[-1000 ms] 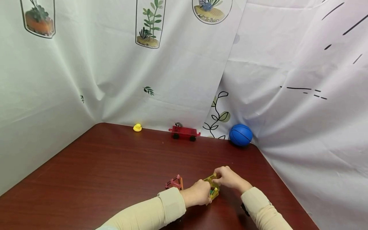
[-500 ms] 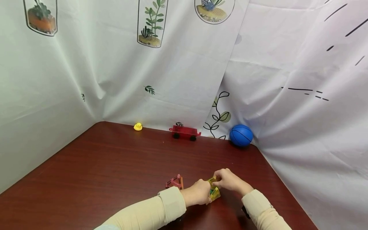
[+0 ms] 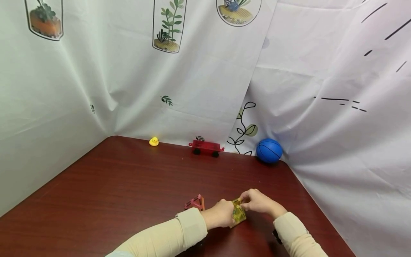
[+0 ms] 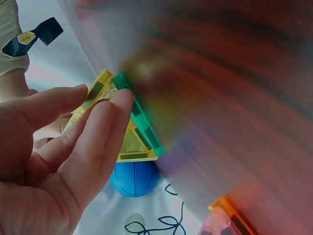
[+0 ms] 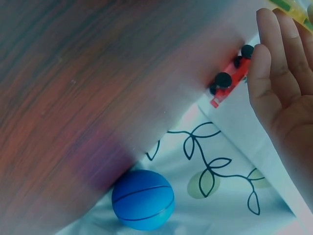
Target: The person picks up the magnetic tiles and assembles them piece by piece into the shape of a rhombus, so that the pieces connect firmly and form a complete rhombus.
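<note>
Yellow magnetic tiles [image 3: 239, 214], at least one a triangle, stand joined on a green magnetic tile [image 4: 139, 115] low on the table, right of centre. From the left side my left hand [image 3: 221, 213] pinches the tiles; in the left wrist view its fingertips lie at the yellow and green edges. My right hand [image 3: 258, 201] pinches a yellow tile at the far right side of the group. In the right wrist view only a yellow corner [image 5: 293, 10] shows above the fingers. A pink and orange tile shape [image 3: 195, 203] stands just behind my left wrist, partly hidden.
Along the table's back edge stand a yellow rubber duck [image 3: 154, 141], a red toy wagon [image 3: 206, 146] with black wheels and a blue ball [image 3: 269, 150]. White printed cloth [image 3: 205, 82] encloses the dark red table [image 3: 128, 178] at the back and sides.
The near yellow tile has tipped up and inward against the others, covering the green that showed in the head view. Both hands stay close to where they were.
</note>
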Available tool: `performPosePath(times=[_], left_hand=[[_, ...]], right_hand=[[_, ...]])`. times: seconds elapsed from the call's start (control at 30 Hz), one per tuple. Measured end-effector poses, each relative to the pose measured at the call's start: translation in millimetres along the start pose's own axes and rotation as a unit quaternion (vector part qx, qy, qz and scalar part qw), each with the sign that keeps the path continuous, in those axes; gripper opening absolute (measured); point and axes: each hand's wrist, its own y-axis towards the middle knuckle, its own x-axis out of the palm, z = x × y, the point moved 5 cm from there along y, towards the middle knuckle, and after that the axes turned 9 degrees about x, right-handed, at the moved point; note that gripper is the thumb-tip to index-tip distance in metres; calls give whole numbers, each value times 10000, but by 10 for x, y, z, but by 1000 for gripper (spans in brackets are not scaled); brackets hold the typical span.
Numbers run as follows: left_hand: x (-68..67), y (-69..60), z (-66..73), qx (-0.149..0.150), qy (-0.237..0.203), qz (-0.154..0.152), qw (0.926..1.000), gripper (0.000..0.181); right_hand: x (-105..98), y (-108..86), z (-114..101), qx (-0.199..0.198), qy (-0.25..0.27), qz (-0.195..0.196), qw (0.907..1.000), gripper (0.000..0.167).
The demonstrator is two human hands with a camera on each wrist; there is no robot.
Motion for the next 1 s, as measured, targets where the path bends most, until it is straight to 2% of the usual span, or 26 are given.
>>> performPosePath(times=[0.17, 0.5, 0.8, 1.0], left_hand=[[9, 11, -20, -45, 74, 7, 10000, 20], [16, 19, -19, 79, 150, 40, 9998, 22], [-2, 12, -21, 99, 61, 76, 9999, 22], [-50, -19, -48, -43, -175, 65, 9998, 24]], right_hand=[[-14, -13, -1, -40, 7, -40, 10000, 8], [-54, -43, 10, -46, -21, -36, 10000, 10], [-74, -52, 34, 15, -79, 62, 9999, 9], [-76, -54, 32, 37, -18, 3, 10000, 10]])
